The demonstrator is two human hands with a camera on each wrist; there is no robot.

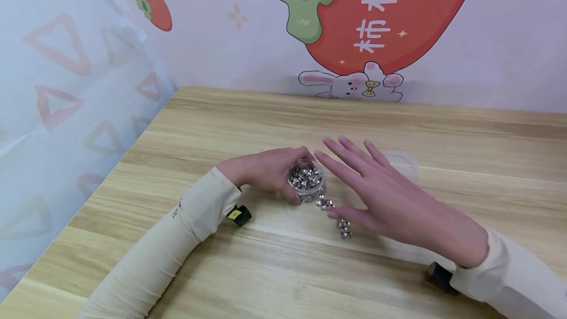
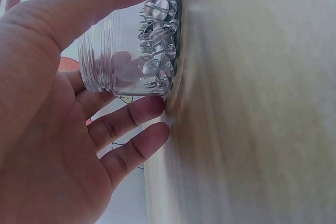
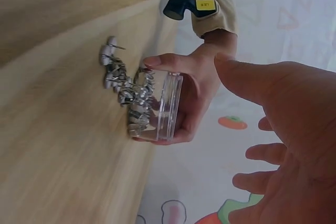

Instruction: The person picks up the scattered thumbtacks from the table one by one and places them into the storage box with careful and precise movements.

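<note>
My left hand (image 1: 269, 170) holds a small clear round jar (image 1: 306, 193) that stands upright on the table. Silver thumbtacks (image 2: 159, 38) lie inside it, and the left wrist view shows the thumb on one side of the jar wall and fingers on the other. Beside the jar, a short line of loose thumbtacks (image 1: 344, 230) runs along the tabletop toward the near right. Over this line hovers my right hand (image 1: 381, 193), fingers spread and nothing in its grasp. Part of the line is hidden beneath its thumb in the head view.
A clear round lid (image 1: 404, 165) lies on the table behind the right hand, partly covered by it. The wooden table (image 1: 248, 279) meets a printed cloth backdrop (image 1: 212, 53) at the back and another at the left.
</note>
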